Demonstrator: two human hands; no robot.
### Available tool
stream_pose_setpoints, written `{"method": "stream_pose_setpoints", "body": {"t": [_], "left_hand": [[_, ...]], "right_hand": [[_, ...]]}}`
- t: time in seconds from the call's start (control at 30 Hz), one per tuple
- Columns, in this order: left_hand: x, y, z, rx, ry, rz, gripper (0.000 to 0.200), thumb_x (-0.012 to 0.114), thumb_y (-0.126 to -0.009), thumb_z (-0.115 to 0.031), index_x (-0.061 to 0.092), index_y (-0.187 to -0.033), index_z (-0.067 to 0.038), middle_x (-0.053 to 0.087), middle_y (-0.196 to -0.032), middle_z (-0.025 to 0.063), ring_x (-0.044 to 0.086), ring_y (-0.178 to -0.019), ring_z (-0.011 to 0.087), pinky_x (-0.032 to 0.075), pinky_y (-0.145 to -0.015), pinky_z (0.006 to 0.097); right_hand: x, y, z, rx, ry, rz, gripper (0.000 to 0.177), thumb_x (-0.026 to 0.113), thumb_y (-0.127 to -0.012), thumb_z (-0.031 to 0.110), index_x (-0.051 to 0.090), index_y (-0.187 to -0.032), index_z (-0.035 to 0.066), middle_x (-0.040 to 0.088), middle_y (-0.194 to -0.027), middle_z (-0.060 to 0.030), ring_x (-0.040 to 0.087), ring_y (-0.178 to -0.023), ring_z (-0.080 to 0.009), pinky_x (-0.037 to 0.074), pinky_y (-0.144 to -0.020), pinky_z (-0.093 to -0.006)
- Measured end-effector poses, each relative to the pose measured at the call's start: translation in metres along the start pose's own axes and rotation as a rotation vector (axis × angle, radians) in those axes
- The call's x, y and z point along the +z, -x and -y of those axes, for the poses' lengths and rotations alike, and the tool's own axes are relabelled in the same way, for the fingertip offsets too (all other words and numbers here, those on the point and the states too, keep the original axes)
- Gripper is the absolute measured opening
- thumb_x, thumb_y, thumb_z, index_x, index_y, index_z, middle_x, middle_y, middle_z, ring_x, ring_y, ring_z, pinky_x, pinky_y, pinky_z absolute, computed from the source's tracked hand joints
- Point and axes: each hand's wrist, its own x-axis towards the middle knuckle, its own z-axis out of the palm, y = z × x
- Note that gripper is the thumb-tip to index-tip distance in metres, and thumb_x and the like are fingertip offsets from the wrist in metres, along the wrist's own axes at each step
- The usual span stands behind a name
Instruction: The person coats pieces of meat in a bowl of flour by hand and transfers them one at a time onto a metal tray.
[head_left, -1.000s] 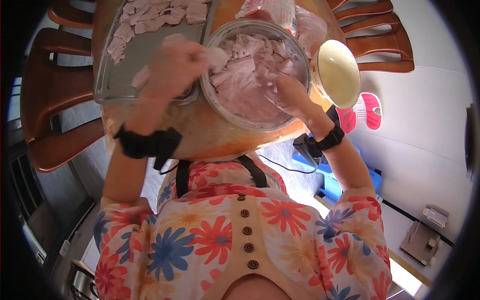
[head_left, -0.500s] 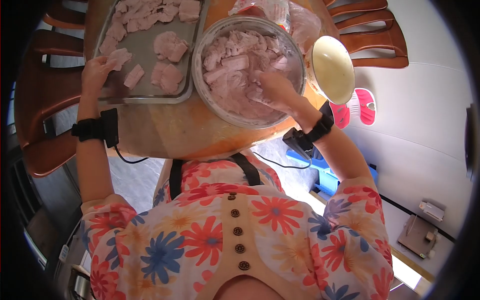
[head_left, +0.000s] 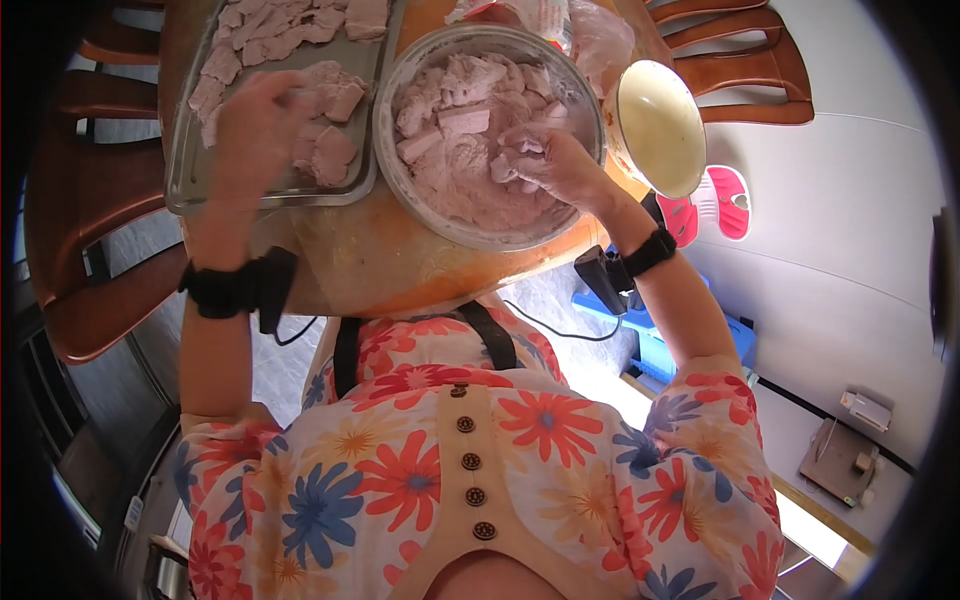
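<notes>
A wide metal bowl [head_left: 391, 165] holds pale powder and powder-coated pieces that look like meat [head_left: 464, 120]. My right hand [head_left: 548, 165] is inside the bowl on its right side, fingers whitened and curled together. Whatever may be between them cannot be made out. Left of the bowl lies a shallow metal tray [head_left: 365, 185] with several coated meat pieces [head_left: 322, 155] spread over it. Above the tray's left part is my left hand [head_left: 262, 120], smeared by motion. Its fingers are too blurred to read, and it hides part of the tray.
An enamel basin [head_left: 660, 130] stands tilted right of the bowl. Plastic bags [head_left: 598, 42] lie behind it on the wooden table [head_left: 400, 270]. Wooden chairs [head_left: 105, 200] flank the table on both sides. A pink and white stool [head_left: 730, 203] is at the right.
My left hand has moved right and inward across the tray from its left edge, where it held a meat piece. My right hand has lifted slightly from the powder, its fingers now more visible.
</notes>
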Motion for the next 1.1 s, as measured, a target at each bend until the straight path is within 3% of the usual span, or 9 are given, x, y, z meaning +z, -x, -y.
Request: {"method": "stream_pose_setpoints", "body": {"t": [0.13, 0.2, 0.23, 0.3, 0.6, 0.73, 0.8, 1.0, 1.1], "left_hand": [[0.036, 0.011, -0.061, 0.054, 0.079, 0.061, 0.014, 0.063, -0.080, -0.016, 0.066, -0.093, -0.012, 0.061, -0.085, 0.0088, 0.061, -0.071, 0.0281, 0.049, -0.064, 0.0361], [0.051, 0.016, -0.077, 0.030, 0.081, 0.131, 0.011, 0.061, -0.080, -0.014, 0.065, -0.090, -0.011, 0.060, -0.084, 0.0082, 0.061, -0.071, 0.0291, 0.049, -0.063, 0.0369], [0.059, 0.018, -0.082, 0.094, 0.070, 0.102, 0.009, 0.060, -0.080, -0.012, 0.064, -0.088, -0.011, 0.059, -0.081, 0.0075, 0.060, -0.070, 0.0290, 0.049, -0.062, 0.0371], [0.073, 0.023, -0.085, 0.158, 0.060, 0.071, 0.008, 0.060, -0.080, -0.011, 0.063, -0.086, -0.011, 0.057, -0.079, 0.0067, 0.060, -0.069, 0.0289, 0.049, -0.060, 0.0373], [0.100, 0.026, -0.083, 0.323, 0.089, -0.046, 0.009, 0.061, -0.076, -0.007, 0.061, -0.085, -0.010, 0.057, -0.078, 0.0051, 0.059, -0.066, 0.0274, 0.048, -0.053, 0.0352], [0.099, 0.026, -0.084, 0.329, 0.068, -0.043, 0.009, 0.061, -0.075, -0.007, 0.061, -0.085, -0.009, 0.057, -0.078, 0.0047, 0.060, -0.066, 0.0269, 0.049, -0.055, 0.0345], [0.099, 0.026, -0.083, 0.331, 0.069, -0.042, 0.010, 0.061, -0.075, -0.007, 0.062, -0.085, -0.009, 0.058, -0.078, 0.0045, 0.060, -0.067, 0.0266, 0.049, -0.055, 0.0343], [0.101, 0.026, -0.082, 0.314, 0.051, -0.043, 0.011, 0.060, -0.076, -0.008, 0.063, -0.087, -0.010, 0.058, -0.078, 0.0039, 0.060, -0.066, 0.0262, 0.049, -0.055, 0.0340], [0.101, 0.026, -0.082, 0.318, 0.049, -0.054, 0.010, 0.060, -0.076, -0.009, 0.062, -0.085, -0.010, 0.057, -0.078, 0.0037, 0.060, -0.066, 0.0258, 0.049, -0.055, 0.0342]], "right_hand": [[-0.001, -0.007, -0.011, -0.168, 0.089, 0.011, 0.027, 0.060, -0.086, 0.005, 0.056, -0.112, 0.000, 0.059, -0.109, -0.0056, 0.059, -0.097, -0.0140, 0.052, -0.072, -0.0273], [-0.005, -0.013, -0.016, -0.458, 0.494, -0.157, 0.032, 0.062, -0.081, 0.004, 0.055, -0.112, 0.001, 0.062, -0.105, -0.0087, 0.060, -0.097, -0.0186, 0.050, -0.077, -0.0306], [-0.007, -0.008, -0.013, -0.457, 0.493, -0.157, 0.032, 0.062, -0.081, 0.004, 0.055, -0.112, 0.001, 0.062, -0.105, -0.0087, 0.060, -0.097, -0.0186, 0.050, -0.077, -0.0306], [-0.007, 0.009, 0.007, -0.178, 0.720, -0.119, 0.030, 0.058, -0.073, 0.007, 0.060, -0.103, 0.005, 0.063, -0.097, -0.0177, 0.060, -0.089, -0.0353, 0.048, -0.077, -0.0400], [0.019, 0.011, -0.014, -0.184, 0.936, 0.018, 0.027, 0.065, -0.074, 0.018, 0.058, -0.098, 0.006, 0.063, -0.090, -0.0182, 0.060, -0.089, -0.0375, 0.047, -0.075, -0.0436], [0.026, 0.018, 0.008, -0.124, 0.727, -0.009, 0.030, 0.067, -0.076, 0.023, 0.057, -0.097, 0.004, 0.063, -0.088, -0.0190, 0.060, -0.087, -0.0387, 0.047, -0.075, -0.0452], [0.037, 0.020, 0.010, -0.166, 0.838, -0.004, 0.038, 0.063, -0.082, 0.036, 0.055, -0.094, 0.000, 0.061, -0.083, -0.0233, 0.059, -0.083, -0.0417, 0.047, -0.071, -0.0458], [0.058, 0.007, 0.012, -0.081, 1.033, -0.065, 0.028, 0.054, -0.086, 0.030, 0.056, -0.093, 0.002, 0.065, -0.089, -0.0183, 0.062, -0.087, -0.0367, 0.048, -0.072, -0.0441], [0.036, 0.006, 0.014, -0.053, 1.055, -0.155, 0.026, 0.059, -0.084, 0.030, 0.058, -0.088, 0.005, 0.064, -0.086, -0.0175, 0.063, -0.084, -0.0351, 0.049, -0.069, -0.0425]]}}
